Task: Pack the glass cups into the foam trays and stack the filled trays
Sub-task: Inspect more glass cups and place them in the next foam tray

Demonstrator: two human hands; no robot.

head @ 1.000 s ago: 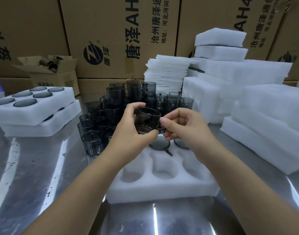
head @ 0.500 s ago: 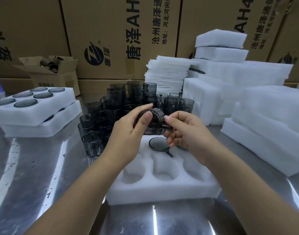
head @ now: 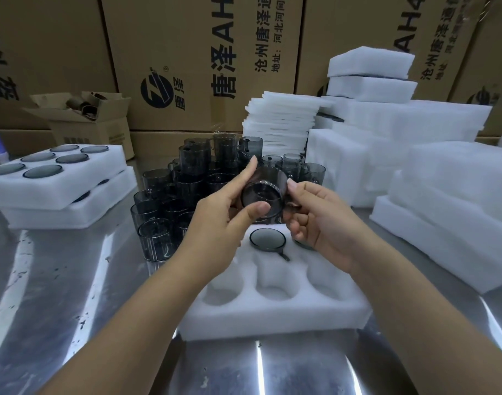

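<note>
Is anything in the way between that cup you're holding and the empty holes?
Nothing visible is. The left hand and right hand hold the glass cup above the foam tray, whose three front pockets lie open. One packed cup fills the middle back pocket.

Near row of the white six-pocket foam tray (head: 272, 315): three pockets open from above, reachable over the shiny steel bench (head: 59, 295) in front and at left. Far row blocked: left grip (head: 221, 220) and right grip (head: 321, 226) hold a smoky grey glass cup (head: 262, 195) above it, and a seated grey cup (head: 267, 238) fills the middle pocket. A cluster of loose grey glass cups (head: 158, 195) crowds the far-left side. Stacked filled foam trays (head: 59, 192) wall the left, white foam blocks (head: 443, 223) the right, and brown cardboard cartons (head: 187, 67) the back.
</note>
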